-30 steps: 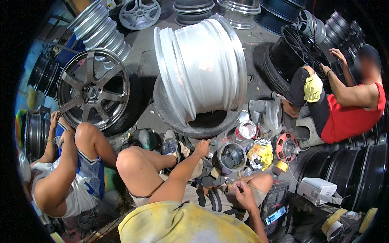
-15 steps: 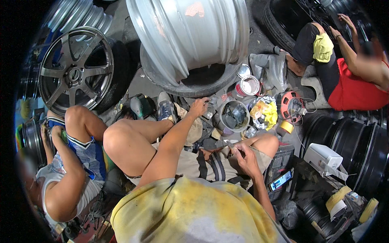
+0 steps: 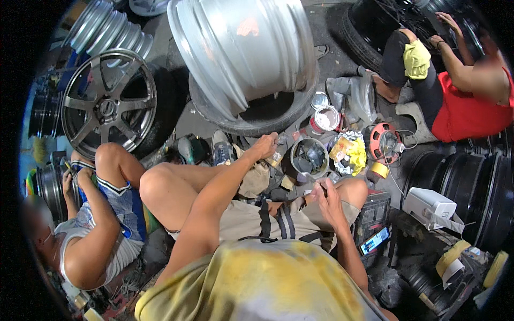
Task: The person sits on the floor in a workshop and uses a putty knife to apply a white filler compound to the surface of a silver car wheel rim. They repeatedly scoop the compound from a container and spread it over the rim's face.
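My left hand [image 3: 263, 146] reaches forward over the clutter, its fingers curled together; whatever they hold, if anything, is hidden. Just beside its fingertips lie small clear and brownish bits [image 3: 275, 159]. My right hand [image 3: 327, 202] is raised above my right thigh, with thumb and fingers pinched; a small greyish thing seems to be between them, too small to name. Between and beyond the hands stands a plastic tub [image 3: 309, 158] holding dark flat pieces. In front rests a large silver wheel rim [image 3: 251, 48], with pinkish patches on its barrel, on a tire [image 3: 243, 127].
An open paint can [image 3: 325, 119], a yellow-stained wrapper [image 3: 348, 152] and a red reel [image 3: 384, 143] sit right of the tub. A spoked wheel [image 3: 110, 107] stands left. Co-workers sit left and right. A phone [image 3: 374, 241] lies by a black case [image 3: 373, 215].
My left hand has shifted slightly down and its fingers look more drawn in. My right hand has moved slightly right, with its fingers closer together. The whole view has tilted a little.
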`<move>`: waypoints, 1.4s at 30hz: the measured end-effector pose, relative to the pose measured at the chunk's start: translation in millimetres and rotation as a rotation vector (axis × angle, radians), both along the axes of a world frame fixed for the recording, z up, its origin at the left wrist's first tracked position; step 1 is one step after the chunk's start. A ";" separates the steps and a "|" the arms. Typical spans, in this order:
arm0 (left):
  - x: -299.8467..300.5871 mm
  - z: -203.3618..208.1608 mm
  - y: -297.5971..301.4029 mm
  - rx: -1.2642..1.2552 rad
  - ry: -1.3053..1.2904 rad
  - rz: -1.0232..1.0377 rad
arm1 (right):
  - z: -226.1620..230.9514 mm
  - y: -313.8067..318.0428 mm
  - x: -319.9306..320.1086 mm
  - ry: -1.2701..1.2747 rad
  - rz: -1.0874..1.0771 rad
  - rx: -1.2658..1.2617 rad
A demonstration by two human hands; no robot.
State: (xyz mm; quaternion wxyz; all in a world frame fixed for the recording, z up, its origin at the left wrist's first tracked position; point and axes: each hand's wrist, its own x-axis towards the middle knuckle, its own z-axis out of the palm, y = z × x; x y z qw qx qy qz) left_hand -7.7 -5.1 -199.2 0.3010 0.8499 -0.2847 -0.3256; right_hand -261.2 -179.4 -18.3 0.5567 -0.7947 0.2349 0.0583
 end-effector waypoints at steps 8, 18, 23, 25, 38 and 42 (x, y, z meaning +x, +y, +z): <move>-5.7 228.6 -50.5 -0.432 -0.095 0.018 | 41.9 -9.6 55.2 -0.454 -0.172 -0.322; -45.9 306.5 -66.4 -0.765 -0.194 0.141 | 87.5 -6.1 65.2 -0.636 -0.304 -0.335; -53.5 324.7 -67.6 -0.738 -0.058 0.149 | 96.1 -1.6 53.6 -0.611 -0.239 -0.250; -53.4 324.5 -66.6 -0.755 -0.102 0.141 | 100.7 -3.1 48.6 -0.605 -0.177 -0.223; -54.5 347.6 -63.6 -0.739 -0.231 0.051 | 125.0 -10.3 58.4 -0.686 -0.159 -0.365; -53.7 348.7 -64.8 -0.776 -0.151 0.079 | 128.9 -16.0 56.9 -0.691 -0.226 -0.381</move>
